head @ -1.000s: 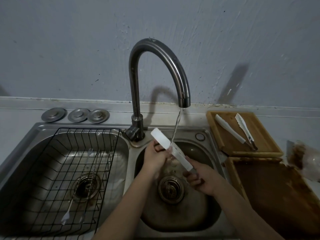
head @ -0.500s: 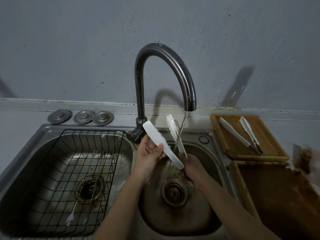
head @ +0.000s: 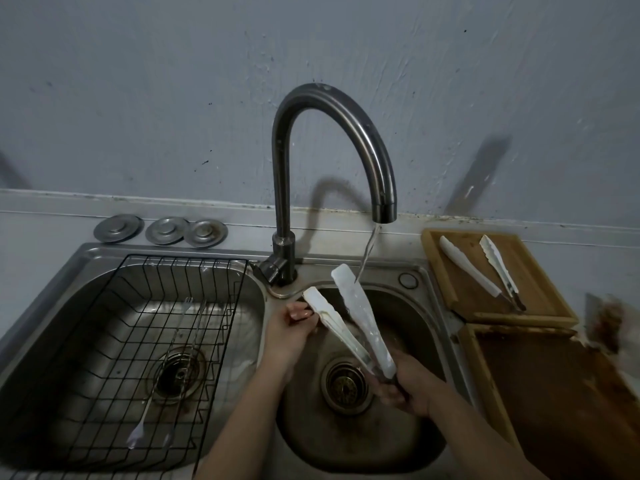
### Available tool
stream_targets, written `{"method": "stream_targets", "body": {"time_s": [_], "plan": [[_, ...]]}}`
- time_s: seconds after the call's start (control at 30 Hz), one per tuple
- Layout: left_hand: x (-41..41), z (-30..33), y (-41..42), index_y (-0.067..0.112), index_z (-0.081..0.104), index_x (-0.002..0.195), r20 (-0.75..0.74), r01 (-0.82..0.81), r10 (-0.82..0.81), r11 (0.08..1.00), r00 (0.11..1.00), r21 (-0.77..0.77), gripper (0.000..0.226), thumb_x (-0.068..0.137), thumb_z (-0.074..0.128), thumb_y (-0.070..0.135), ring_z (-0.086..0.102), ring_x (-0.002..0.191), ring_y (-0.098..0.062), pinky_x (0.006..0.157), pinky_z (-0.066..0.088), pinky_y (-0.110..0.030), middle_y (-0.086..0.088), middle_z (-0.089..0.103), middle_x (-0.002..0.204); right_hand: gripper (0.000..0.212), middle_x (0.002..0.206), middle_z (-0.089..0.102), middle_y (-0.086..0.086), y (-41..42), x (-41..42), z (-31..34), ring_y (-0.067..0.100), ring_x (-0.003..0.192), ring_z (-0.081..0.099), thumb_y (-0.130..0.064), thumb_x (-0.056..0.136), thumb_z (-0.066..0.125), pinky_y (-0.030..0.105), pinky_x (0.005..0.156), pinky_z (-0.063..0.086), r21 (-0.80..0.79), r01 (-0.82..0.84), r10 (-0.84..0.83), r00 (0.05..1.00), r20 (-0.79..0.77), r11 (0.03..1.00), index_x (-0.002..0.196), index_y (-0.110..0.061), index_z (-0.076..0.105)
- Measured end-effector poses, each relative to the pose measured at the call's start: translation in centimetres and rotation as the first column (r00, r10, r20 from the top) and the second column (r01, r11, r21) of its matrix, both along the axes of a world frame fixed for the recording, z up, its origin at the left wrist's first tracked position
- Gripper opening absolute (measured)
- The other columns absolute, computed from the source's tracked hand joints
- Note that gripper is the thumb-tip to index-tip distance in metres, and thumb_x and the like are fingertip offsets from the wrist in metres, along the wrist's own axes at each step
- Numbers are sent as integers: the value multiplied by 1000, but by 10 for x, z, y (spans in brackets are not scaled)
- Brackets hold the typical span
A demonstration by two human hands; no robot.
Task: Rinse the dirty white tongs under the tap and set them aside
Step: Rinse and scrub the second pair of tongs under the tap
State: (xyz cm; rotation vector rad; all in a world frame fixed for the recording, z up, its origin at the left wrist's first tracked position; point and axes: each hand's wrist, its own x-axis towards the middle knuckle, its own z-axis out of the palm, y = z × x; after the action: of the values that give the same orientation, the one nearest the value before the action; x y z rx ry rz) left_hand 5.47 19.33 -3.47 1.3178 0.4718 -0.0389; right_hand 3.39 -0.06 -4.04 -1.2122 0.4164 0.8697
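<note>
1. The right hand [head: 412, 386] is clamped around the hinge end of the white tongs [head: 349, 323], low over the right basin [head: 426, 393] and just right of its drain [head: 344, 384].
2. The left hand [head: 287, 332] is closed on the tip of the left tong arm, thumb and fingertips [head: 300, 311] pinching the blade near the basin's back-left rim.
3. The two hands are apart, one at each end of the tongs.
4. The tongs are spread in a V, tips pointing up and away from the person. Brownish residue shows along the left arm.
5. Water [head: 367, 251] runs from the spout of the curved metal tap [head: 332, 112] and strikes the right tong arm near its tip.
6. The left basin [head: 242, 299] holds a black wire rack [head: 166, 341]; long-handled utensils [head: 162, 368] lie in it, above the basin's drain. Their exact type cannot be determined.
7. Three round metal covers [head: 161, 229] sit in a row on the ledge behind the left basin.
8. On the counter right of the sink, a wooden tray [head: 540, 292] holds a second pair of tongs [head: 485, 271], also spread open.
9. A second, stained wooden tray [head: 554, 393] lies directly in front of the first, their edges touching.
</note>
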Motion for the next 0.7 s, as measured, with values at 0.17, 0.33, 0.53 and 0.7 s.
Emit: {"method": "stream_targets", "body": {"time_s": [0.17,0.33,0.53,0.7], "plan": [[1,-12,-11,16,49,83,101,-90,60,941,993,327,22,80,63,-1,53,85,-22,74,41,-21,-5,52,85,51,46,48,5,-2,4,-5,6,27,31,-24,98,30,14,26,21,91,20,-16,999,-36,996,70,-4,66],[-14,-15,-14,28,62,111,258,-151,-465,255,847,955,27,85,56,25,43,126,-19,97,35,-43,9,58,124,43,49,48,8,-10,4,-8,6,26,30,-19,96,33,12,26,20,86,66,-62,997,-49,994,74,-2,66],[-25,-35,-17,30,59,119,-51,63,-704,-9,708,998,38,89,37,36,41,133,-13,109,22,-54,12,60,127,29,48,48,6,-25,-3,-6,6,28,29,-15,95,30,13,27,19,-94,18,-16,1000,14,995,88,-1,55],[-8,-30,-20,28,33,140,-230,225,-524,-74,820,971,50,90,40,25,17,143,-23,111,0,-57,10,38,148,33,49,49,5,-30,-10,-5,5,28,30,-16,96,30,14,26,20,-58,43,-44,999,-17,997,94,2,58]]}}
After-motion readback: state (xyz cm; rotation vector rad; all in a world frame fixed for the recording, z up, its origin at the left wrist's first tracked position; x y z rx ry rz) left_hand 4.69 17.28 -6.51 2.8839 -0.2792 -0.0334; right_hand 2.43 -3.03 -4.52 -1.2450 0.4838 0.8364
